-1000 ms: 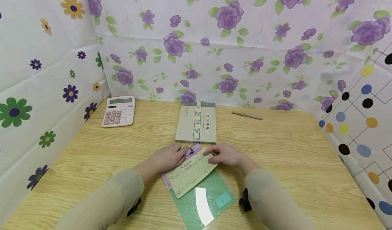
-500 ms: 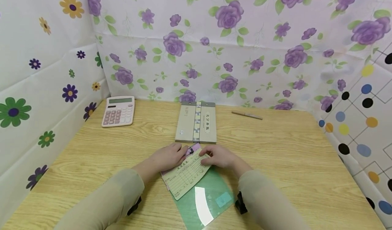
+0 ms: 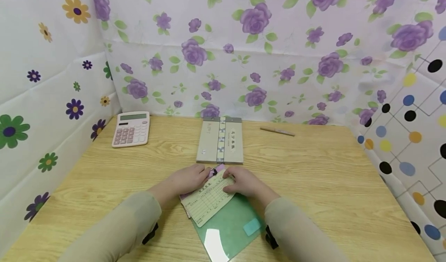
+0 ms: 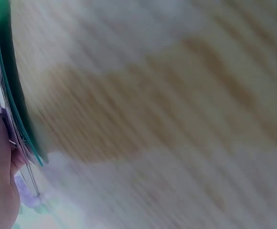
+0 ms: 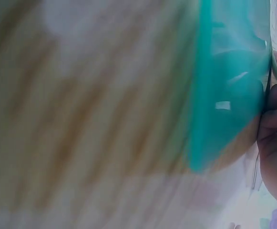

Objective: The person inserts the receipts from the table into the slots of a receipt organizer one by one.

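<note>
A pale yellow printed slip point(image 3: 209, 202) lies slanted over pink paper point(image 3: 220, 168) in the head view. Underneath is a green translucent folder point(image 3: 230, 231) with a light blue label. My left hand point(image 3: 189, 179) holds the upper left edge of the stack, beside a small black clip point(image 3: 214, 172). At the slip's upper right end, my right hand point(image 3: 244, 181) pinches its edge between thumb and fingers. The left wrist view catches the folder's edge point(image 4: 9, 81) beside the hand. In the right wrist view, curled fingers point(image 5: 274, 119) show beside the folder point(image 5: 233, 95).
Just behind the stack lies a grey ledger book point(image 3: 220, 140) with a patterned band. A pink and white calculator point(image 3: 131, 129) sits at the back left, and a brown pen point(image 3: 277, 131) at the back right. Flowered cloth point(image 3: 226, 72) hangs behind the wooden table point(image 3: 313, 176).
My right hand has moved left with the yellow slip, which now covers more of the pink paper. My left hand stays at the same edge. The head view has shifted slightly.
</note>
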`<action>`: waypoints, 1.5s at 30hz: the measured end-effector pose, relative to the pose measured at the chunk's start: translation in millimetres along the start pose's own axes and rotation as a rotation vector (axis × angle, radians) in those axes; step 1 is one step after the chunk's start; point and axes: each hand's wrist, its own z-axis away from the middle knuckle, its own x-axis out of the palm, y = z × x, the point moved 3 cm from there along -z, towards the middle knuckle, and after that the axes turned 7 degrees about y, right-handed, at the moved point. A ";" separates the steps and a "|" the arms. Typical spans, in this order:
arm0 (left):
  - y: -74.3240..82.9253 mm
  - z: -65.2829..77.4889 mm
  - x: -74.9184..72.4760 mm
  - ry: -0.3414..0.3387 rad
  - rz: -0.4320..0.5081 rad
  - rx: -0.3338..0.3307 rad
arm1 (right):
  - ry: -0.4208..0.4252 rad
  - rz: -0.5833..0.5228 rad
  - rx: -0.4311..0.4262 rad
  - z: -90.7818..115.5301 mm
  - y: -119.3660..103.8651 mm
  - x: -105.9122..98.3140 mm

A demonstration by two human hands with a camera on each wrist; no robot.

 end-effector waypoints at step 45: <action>-1.2 2.2 1.9 0.116 -0.100 0.116 | 0.093 0.138 0.006 -5.0 -8.0 5.1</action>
